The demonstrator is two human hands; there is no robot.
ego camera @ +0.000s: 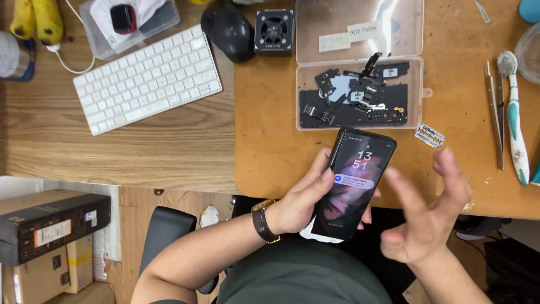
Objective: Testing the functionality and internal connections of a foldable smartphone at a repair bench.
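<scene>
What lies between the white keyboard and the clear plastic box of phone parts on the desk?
In the head view, a black computer mouse and a small black square fan lie between the white keyboard and the clear plastic box.

Bare forearms; dark green shirt (304, 278); brown-strapped gold wristwatch (263, 220) on left wrist.

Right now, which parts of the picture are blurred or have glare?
Head view: the right hand is smeared by motion blur; the left hand and the lit phone it holds look sharp; soft glare streaks the clear plastic box lid; the desk is evenly lit.
</scene>
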